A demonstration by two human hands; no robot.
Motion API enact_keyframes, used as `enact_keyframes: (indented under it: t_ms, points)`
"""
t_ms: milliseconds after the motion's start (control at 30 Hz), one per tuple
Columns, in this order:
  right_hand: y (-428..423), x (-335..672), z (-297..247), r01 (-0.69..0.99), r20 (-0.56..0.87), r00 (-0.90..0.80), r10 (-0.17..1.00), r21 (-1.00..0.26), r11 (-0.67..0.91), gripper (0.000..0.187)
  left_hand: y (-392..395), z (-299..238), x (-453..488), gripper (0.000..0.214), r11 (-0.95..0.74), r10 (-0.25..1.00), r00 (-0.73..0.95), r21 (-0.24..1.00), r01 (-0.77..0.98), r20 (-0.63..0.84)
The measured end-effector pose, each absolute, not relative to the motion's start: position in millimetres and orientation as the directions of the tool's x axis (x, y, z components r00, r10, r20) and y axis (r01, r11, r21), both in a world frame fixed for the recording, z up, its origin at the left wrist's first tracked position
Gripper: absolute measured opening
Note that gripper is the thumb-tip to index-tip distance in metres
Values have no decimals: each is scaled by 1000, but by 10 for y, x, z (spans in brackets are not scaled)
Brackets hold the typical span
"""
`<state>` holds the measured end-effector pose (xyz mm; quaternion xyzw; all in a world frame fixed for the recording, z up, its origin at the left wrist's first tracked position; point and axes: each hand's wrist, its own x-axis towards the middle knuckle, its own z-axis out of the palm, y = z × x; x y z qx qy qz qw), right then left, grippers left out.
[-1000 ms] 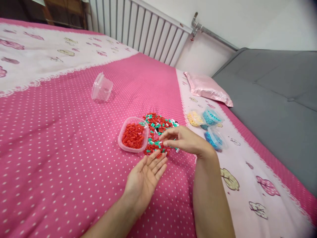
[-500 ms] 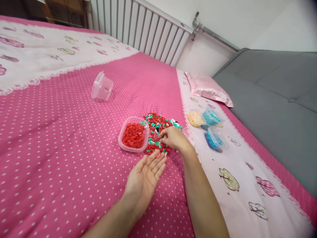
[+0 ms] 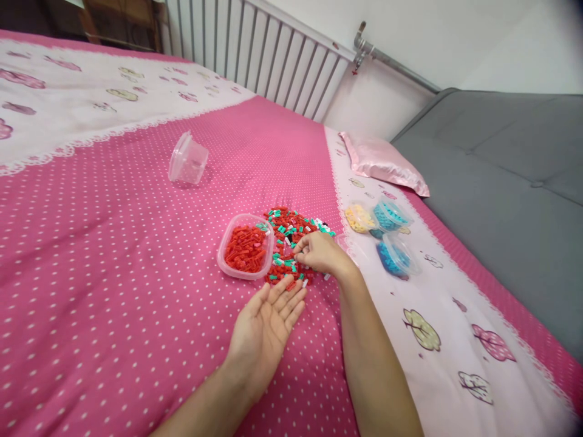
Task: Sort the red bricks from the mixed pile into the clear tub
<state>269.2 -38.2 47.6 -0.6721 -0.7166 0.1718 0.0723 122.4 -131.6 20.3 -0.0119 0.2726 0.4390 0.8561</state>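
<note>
A loose pile of small red, green and white plastic bricks [image 3: 285, 233] lies on the pink dotted bedspread. My right hand [image 3: 319, 252] is over the pile's right side, thumb and fingers pinched together; whatever is between the fingertips is too small to make out. My left hand [image 3: 266, 321] lies palm up with fingers stretched, its fingertips at the pile's near edge and its palm bare. Left of the pile, touching it, a clear square container [image 3: 221, 258] holds many red bricks [image 3: 246, 249], with a few green ones at its upper right corner.
An empty clear tub [image 3: 189, 161] lies on its side farther back. To the right stand containers of yellow pieces [image 3: 359, 218], teal pieces [image 3: 389, 215] and blue pieces [image 3: 392, 259]. Beyond are a pink pillow [image 3: 382, 164], a grey padded headboard [image 3: 496, 164] and a white slatted rail [image 3: 273, 54].
My right hand has shifted very slightly to the right over the pile, still pinched. My left hand stays palm up in the same place.
</note>
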Motion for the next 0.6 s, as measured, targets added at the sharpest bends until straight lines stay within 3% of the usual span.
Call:
enact_keyframes:
  t_ms: [200, 367, 467, 600]
  points:
    - [-488, 2768, 630, 820, -160, -232, 959, -563, 104, 14, -1315, 194, 1219, 51, 615, 745, 475, 207, -760, -468]
    - [-674, 2735, 865, 697, -260, -460, 849, -698, 164, 14, -1316, 191, 1223, 50, 599, 752, 458, 201, -775, -475]
    - [-656, 2727, 854, 735, -197, -406, 892, -650, 191, 21, -1317, 201, 1226, 49, 593, 751, 447, 198, -781, -486]
    - [-518, 2710, 672, 879, -36, -134, 990, -465, 102, 17, -1316, 220, 1226, 49, 595, 740, 442, 187, -782, -506]
